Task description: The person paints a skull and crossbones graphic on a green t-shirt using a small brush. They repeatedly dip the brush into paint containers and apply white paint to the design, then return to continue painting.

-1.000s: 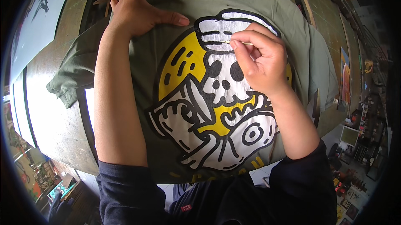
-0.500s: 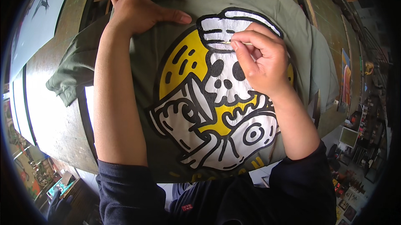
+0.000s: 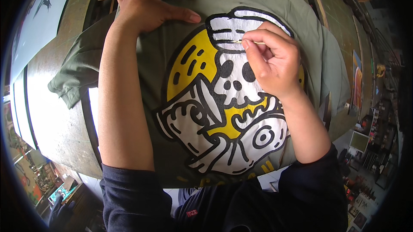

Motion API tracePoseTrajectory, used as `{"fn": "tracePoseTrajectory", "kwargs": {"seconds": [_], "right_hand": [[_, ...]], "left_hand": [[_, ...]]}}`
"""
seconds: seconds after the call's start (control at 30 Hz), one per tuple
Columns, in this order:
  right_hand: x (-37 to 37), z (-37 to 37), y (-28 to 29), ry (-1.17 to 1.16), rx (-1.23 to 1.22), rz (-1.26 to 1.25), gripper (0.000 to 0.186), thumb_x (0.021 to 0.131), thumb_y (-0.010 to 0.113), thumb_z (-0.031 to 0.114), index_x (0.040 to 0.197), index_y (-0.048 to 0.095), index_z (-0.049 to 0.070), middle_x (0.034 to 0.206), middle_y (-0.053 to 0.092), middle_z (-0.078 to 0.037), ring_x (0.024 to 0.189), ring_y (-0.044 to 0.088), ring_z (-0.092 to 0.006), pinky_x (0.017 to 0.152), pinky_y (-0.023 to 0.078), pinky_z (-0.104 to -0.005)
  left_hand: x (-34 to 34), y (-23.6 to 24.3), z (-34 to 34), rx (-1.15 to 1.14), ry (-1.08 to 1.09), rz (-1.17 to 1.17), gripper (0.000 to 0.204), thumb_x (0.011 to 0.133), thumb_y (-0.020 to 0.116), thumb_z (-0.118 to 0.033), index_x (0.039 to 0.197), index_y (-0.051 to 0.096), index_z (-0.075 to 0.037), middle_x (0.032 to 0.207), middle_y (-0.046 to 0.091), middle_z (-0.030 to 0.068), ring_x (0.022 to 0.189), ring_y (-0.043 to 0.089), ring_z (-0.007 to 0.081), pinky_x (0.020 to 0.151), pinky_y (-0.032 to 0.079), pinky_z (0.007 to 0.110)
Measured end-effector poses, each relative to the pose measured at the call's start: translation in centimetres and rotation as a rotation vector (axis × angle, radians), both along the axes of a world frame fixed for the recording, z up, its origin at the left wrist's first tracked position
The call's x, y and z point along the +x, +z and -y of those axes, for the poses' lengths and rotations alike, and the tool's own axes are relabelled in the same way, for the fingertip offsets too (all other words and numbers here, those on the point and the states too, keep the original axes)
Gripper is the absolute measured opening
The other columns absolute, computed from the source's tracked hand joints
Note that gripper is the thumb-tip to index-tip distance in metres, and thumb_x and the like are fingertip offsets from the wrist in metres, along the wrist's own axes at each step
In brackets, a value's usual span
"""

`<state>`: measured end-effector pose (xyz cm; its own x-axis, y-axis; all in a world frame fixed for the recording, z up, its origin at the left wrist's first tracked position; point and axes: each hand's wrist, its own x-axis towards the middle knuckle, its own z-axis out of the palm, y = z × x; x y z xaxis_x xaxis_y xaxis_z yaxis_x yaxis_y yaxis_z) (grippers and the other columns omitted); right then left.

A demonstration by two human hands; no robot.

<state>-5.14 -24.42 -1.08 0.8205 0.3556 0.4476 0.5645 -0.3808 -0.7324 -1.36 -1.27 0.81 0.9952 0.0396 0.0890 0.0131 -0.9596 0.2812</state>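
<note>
An olive T-shirt [image 3: 163, 51] lies spread out, bearing a skull print [image 3: 232, 85] in white, black and yellow. My left hand [image 3: 146, 6] is open, fingers spread on the cloth at the upper left, thumb pointing toward the print's hat. My right hand [image 3: 273, 62] is pinched on a thin pale stick [image 3: 258, 42], possibly a fine brush, whose tip is at the black lines of the white hat [image 3: 230, 21]. The tip is too small to make out clearly.
A worn worktable [image 3: 75, 133] with wooden boards lies under the shirt. A white panel with a dark drawing [image 3: 32, 21] stands at the upper left. Shelves of small items line the right rim, near colourful pictures [image 3: 357, 85]. A tiled floor shows below the table edge.
Both hands appear slightly higher and farther right in the picture, as does the print. My right hand keeps its pinch on the stick near the hat's lines.
</note>
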Motion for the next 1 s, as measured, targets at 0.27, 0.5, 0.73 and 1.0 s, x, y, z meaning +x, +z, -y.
{"fn": "tracePoseTrajectory", "kwargs": {"seconds": [0.27,0.5,0.73,1.0], "right_hand": [[0.0,-0.2,0.2,0.001,-0.043,0.065,0.006,0.07,0.064,-0.003,0.072,0.059,0.001,0.063,0.054,-0.006,0.05,0.05,-0.0148,0.046,0.037,-0.0249],[0.2,0.1,-0.2,-0.007,-0.045,0.084,0.006,0.069,0.064,-0.002,0.07,0.059,0.002,0.062,0.053,-0.006,0.048,0.048,-0.0155,0.045,0.035,-0.026],[0.2,0.1,-0.1,-0.017,-0.058,0.085,0.007,0.068,0.064,-0.002,0.069,0.058,0.003,0.06,0.052,-0.006,0.048,0.047,-0.0158,0.045,0.034,-0.0261],[0.2,0.3,-0.2,-0.031,-0.059,0.087,0.009,0.065,0.063,-0.002,0.068,0.057,0.003,0.06,0.051,-0.005,0.047,0.045,-0.0154,0.045,0.034,-0.0259]], "left_hand": [[0.9,-0.1,-0.9,-0.004,0.013,-0.091,0.122,0.04,0.082,-0.062,0.14,0.035,-0.01,0.146,0.029,0.0121,0.139,0.016,0.0301,0.114,0.013,0.042],[-0.2,-0.4,0.2,0.007,-0.011,0.031,0.123,0.04,0.082,-0.062,0.141,0.033,-0.01,0.147,0.028,0.0113,0.139,0.015,0.0301,0.114,0.012,0.042],[1.3,-0.4,-0.9,-0.011,0.038,-0.139,0.123,0.04,0.083,-0.06,0.141,0.033,-0.01,0.147,0.027,0.0111,0.139,0.015,0.0305,0.114,0.012,0.042],[1.0,-0.3,-0.8,-0.046,0.031,-0.122,0.123,0.04,0.084,-0.059,0.141,0.033,-0.011,0.147,0.027,0.0106,0.139,0.015,0.0309,0.114,0.012,0.042]]}}
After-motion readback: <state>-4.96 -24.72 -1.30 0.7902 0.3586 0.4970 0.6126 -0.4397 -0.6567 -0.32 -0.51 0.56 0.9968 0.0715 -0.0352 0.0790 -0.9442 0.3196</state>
